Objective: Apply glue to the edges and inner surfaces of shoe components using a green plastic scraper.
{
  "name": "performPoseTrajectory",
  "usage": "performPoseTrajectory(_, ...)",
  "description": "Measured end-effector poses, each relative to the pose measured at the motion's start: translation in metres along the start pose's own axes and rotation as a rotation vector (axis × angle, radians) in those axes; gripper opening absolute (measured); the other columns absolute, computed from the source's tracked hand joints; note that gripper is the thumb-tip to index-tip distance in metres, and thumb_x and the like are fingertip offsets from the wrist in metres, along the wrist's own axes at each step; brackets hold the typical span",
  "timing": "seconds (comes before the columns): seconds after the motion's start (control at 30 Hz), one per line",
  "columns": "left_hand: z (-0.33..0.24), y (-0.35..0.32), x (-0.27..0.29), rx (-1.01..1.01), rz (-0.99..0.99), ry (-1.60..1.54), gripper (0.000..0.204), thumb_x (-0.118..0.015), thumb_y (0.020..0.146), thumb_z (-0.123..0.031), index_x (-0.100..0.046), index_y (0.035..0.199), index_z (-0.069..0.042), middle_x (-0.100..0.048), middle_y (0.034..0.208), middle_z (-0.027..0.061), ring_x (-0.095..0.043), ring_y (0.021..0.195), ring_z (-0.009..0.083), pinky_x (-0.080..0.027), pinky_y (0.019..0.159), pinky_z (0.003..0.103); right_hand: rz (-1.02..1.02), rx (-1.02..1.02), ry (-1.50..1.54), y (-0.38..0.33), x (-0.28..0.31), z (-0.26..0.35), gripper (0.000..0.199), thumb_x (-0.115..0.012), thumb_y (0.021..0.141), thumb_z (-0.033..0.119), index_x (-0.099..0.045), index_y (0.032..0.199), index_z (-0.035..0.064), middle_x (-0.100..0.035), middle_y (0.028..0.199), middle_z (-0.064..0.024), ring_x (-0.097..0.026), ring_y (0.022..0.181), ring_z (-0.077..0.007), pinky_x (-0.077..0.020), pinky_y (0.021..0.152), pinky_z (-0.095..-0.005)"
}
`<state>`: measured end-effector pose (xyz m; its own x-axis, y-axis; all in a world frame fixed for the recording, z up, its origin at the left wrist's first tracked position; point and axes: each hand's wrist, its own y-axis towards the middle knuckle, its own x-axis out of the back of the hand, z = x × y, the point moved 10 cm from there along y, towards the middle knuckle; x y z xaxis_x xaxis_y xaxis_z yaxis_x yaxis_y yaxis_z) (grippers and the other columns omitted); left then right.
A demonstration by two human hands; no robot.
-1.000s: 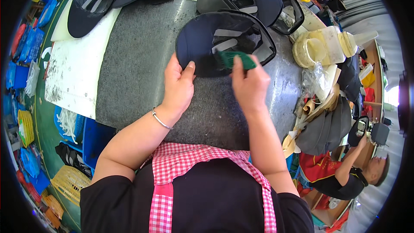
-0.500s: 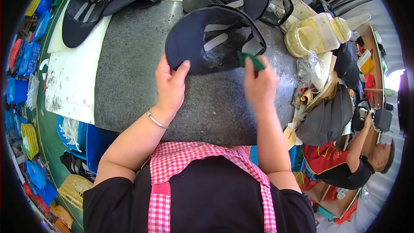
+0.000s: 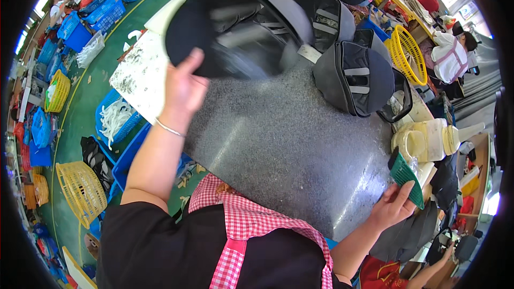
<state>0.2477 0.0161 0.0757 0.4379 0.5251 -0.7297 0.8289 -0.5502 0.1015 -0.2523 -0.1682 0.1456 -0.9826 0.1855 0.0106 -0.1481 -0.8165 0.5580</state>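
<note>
My left hand (image 3: 184,86) grips a dark cap (image 3: 187,29) by its brim, thumb on top. The cap is lifted at the far left of the grey work surface, its hollow side with light strips facing me, partly blurred. My right hand (image 3: 393,207) holds a green ribbed hand tool (image 3: 407,179) with a dark edge, whose exact kind I cannot make out. It is over the right edge of the surface, below a cream-stained plastic container (image 3: 423,138). Several more dark caps (image 3: 370,80) lie at the back of the surface, some overlapping.
The grey work surface (image 3: 278,139) has a stained white sheet (image 3: 142,77) along its left side. Blue baskets (image 3: 115,115) and a yellow basket (image 3: 80,190) stand on the green floor at left. Another yellow basket (image 3: 405,56) stands far right. A person in red (image 3: 377,274) works at lower right.
My left hand has moved the cap away to the left and raised it. My right hand, still holding the green tool, has left the cap and moved right and nearer. The view has turned.
</note>
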Motion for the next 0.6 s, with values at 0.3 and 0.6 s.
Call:
performPoseTrajectory(0.3,-0.082,0.083,0.086,-0.796,-0.9,1.823,0.087,-0.079,0.072,-0.038,-0.034,0.137,0.0,-0.05,0.125,0.0217,-0.045,0.116,0.0402,-0.031,0.102,0.048,-0.046,-0.246,0.003,0.022,0.011,-0.06,0.017,-0.062,0.094,0.018,-0.058,0.085,0.004,-0.054,0.061,0.0,-0.046,0.049,-0.005,-0.0305,0.043,-0.0195)
performPoseTrajectory(0.6,0.15,0.058,-0.163,-0.214,0.505,1.055,0.07,-0.073,0.081,-0.039,-0.045,0.133,-0.002,-0.053,0.127,0.0198,-0.051,0.118,0.028,-0.038,0.102,0.038,-0.196,-0.224,-0.091,0.075,0.067,-0.083,0.015,-0.063,0.093,0.018,-0.061,0.092,0.0028,-0.055,0.064,-0.0001,-0.047,0.051,-0.0045,-0.0317,0.044,-0.0192)
